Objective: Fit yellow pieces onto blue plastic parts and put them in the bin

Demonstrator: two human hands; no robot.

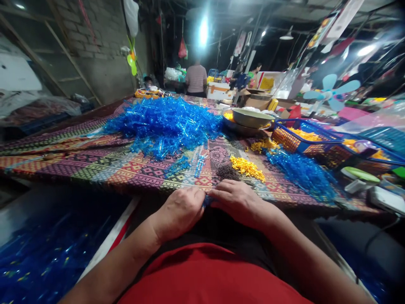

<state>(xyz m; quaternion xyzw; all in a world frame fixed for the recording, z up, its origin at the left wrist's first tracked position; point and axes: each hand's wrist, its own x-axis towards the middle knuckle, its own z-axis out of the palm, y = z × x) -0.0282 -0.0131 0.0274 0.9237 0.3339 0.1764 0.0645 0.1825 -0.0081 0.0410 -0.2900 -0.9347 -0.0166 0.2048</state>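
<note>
My left hand point(185, 207) is closed, fingers curled, at the table's near edge. My right hand point(238, 202) meets it there with fingers bent together. Between them shows a bit of a blue clear plastic piece point(207, 202); most of it is hidden by my fingers. Just beyond lie a small heap of dark beads point(227, 172) and a pile of yellow plastic pieces point(247, 168). A few pale blue clear pieces point(200, 164) lie ahead of my left hand. Farther off rises a big heap of blue clear plastic parts point(167, 122).
A patterned cloth point(104, 171) covers the table. To the right are another blue pile point(300, 175), a blue basket point(306, 141) of yellow pieces, stacked bowls point(251, 119) and a fan point(332, 92). A bin of blue parts point(41, 249) stands low left. A person point(196, 79) is at the back.
</note>
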